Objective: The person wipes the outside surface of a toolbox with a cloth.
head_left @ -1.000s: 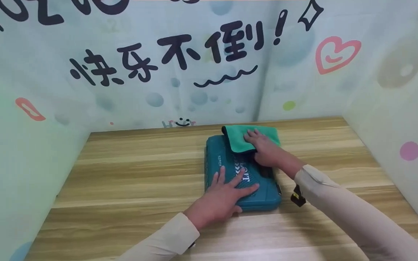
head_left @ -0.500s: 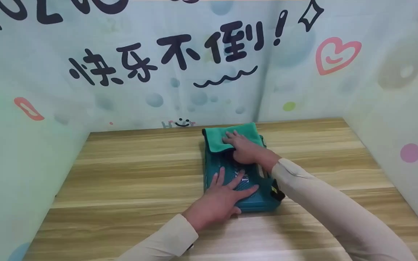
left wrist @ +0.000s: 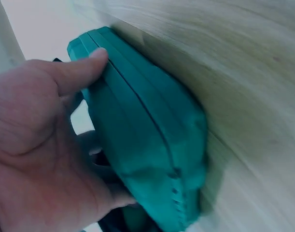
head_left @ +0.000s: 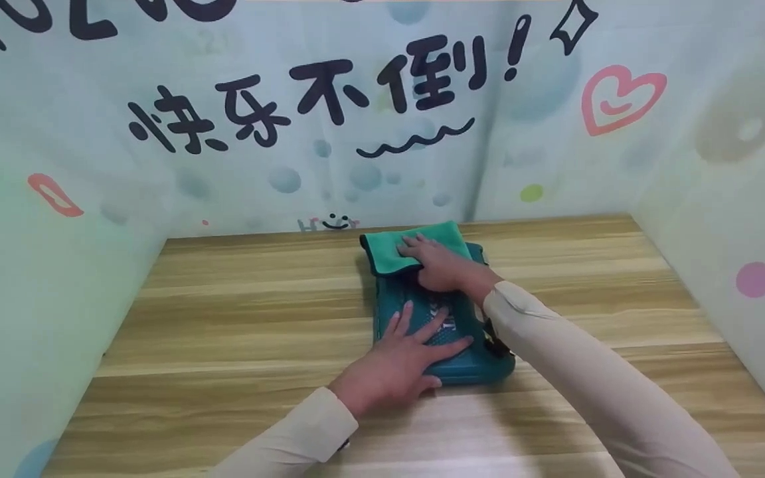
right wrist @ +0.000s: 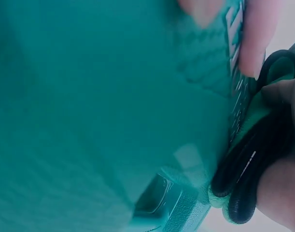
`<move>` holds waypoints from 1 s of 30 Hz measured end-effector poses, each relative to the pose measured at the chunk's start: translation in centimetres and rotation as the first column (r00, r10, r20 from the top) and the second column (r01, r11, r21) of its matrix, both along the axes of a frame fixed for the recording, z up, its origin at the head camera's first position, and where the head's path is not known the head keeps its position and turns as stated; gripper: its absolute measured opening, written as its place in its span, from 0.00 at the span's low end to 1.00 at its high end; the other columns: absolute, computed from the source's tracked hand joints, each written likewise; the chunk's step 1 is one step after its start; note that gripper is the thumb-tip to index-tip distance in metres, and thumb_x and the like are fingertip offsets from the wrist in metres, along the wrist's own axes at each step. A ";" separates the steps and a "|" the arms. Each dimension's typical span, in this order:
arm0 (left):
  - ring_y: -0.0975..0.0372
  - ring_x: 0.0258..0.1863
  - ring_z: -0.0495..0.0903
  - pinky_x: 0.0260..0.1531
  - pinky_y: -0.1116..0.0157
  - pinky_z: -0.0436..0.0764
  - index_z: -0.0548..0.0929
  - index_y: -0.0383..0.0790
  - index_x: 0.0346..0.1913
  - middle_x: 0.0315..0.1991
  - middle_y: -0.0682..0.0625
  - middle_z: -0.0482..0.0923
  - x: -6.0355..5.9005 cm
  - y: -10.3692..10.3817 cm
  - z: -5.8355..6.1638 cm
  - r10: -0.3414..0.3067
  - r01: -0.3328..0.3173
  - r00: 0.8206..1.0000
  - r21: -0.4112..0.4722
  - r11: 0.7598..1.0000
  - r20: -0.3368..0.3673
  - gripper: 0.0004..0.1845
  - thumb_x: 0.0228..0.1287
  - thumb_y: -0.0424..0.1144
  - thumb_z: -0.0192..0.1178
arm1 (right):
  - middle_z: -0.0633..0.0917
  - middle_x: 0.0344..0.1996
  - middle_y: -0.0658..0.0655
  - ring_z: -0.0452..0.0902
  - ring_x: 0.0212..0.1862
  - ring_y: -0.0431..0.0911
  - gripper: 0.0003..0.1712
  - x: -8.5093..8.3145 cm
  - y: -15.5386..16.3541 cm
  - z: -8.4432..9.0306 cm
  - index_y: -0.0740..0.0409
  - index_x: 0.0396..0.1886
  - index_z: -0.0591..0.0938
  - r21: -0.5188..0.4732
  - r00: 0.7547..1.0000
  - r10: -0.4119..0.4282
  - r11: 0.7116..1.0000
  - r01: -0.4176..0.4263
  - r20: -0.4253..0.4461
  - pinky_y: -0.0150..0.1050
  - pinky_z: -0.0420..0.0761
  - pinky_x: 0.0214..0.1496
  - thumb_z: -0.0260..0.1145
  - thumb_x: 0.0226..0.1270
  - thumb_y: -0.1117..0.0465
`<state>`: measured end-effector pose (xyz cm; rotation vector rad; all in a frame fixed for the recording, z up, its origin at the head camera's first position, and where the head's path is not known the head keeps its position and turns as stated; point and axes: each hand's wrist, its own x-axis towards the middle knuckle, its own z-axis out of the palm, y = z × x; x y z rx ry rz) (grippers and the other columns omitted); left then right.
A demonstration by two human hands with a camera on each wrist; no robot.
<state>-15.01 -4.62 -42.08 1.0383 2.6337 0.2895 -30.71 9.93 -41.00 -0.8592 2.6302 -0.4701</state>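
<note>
Teal plastic case [head_left: 445, 332] flat on wooden table [head_left: 223, 332], near the back wall, long side running away from the body. Left hand [head_left: 402, 362] flat on the near end of the lid, fingers straight and spread, pressing down; nothing clasped from above. Right hand [head_left: 439, 265] flat on a folded green cloth [head_left: 399, 249] at the far left corner of the case, fingers extended over the fabric, pressing, not pinching as far as head view shows. Cloth overhanging the far edge of the case.

Risks, judged:
- Cloth bunching or sliding off the far edge, since part of it lies past the lid with no support underneath.
- Case skating on the smooth wood if the left hand's pressure eases while the right pushes sideways.
- Right sleeve [head_left: 595, 378] crossing low over the case's right side; possible snag on the black latch there.

View differences:
- Left wrist view: thumb lying along the case [left wrist: 147, 135] side seam, palm [left wrist: 36, 159] on the lid; not visible from the head camera.
- Right wrist view: very close, mostly teal surface [right wrist: 89, 96], dark-edged cloth border [right wrist: 248, 183] under fingertips [right wrist: 256, 43]; table and layout absent.
- Head view alone gives overall placement.
</note>
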 end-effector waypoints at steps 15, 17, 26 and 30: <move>0.47 0.79 0.37 0.71 0.50 0.58 0.58 0.50 0.81 0.82 0.44 0.39 -0.5 -3.6 -0.7 0.198 -0.207 0.978 0.193 0.959 0.066 0.50 0.62 0.62 0.69 | 0.53 0.79 0.64 0.38 0.79 0.59 0.41 -0.1 0.3 0.0 0.61 0.79 0.61 -0.034 1.000 0.024 0.999 -0.024 -0.011 0.54 0.44 0.77 0.46 0.63 0.78; 0.48 0.79 0.38 0.70 0.51 0.60 0.54 0.44 0.82 0.82 0.43 0.36 -0.4 -4.0 -0.9 0.246 -0.259 0.965 0.189 0.947 0.086 0.56 0.59 0.64 0.70 | 0.53 0.79 0.64 0.38 0.79 0.60 0.41 0.0 0.4 0.1 0.62 0.79 0.61 -0.028 0.999 0.037 0.999 -0.037 -0.013 0.53 0.44 0.77 0.46 0.62 0.78; 0.51 0.79 0.44 0.71 0.55 0.58 0.42 0.34 0.81 0.81 0.39 0.32 -0.6 -4.1 -1.3 0.299 -0.322 0.943 0.164 0.933 0.147 0.67 0.55 0.69 0.69 | 0.51 0.80 0.62 0.37 0.79 0.58 0.42 1.0 0.6 0.3 0.61 0.79 0.60 0.009 0.997 0.073 0.997 -0.073 -0.001 0.53 0.44 0.77 0.48 0.63 0.79; 0.51 0.78 0.45 0.71 0.55 0.57 0.36 0.34 0.81 0.81 0.38 0.32 -0.7 -4.3 -1.7 0.331 -0.369 0.922 0.203 0.907 0.199 0.72 0.52 0.69 0.71 | 0.51 0.80 0.61 0.36 0.79 0.57 0.43 2.2 0.8 0.2 0.61 0.80 0.59 0.001 0.993 0.117 0.993 -0.117 0.001 0.54 0.43 0.76 0.48 0.63 0.80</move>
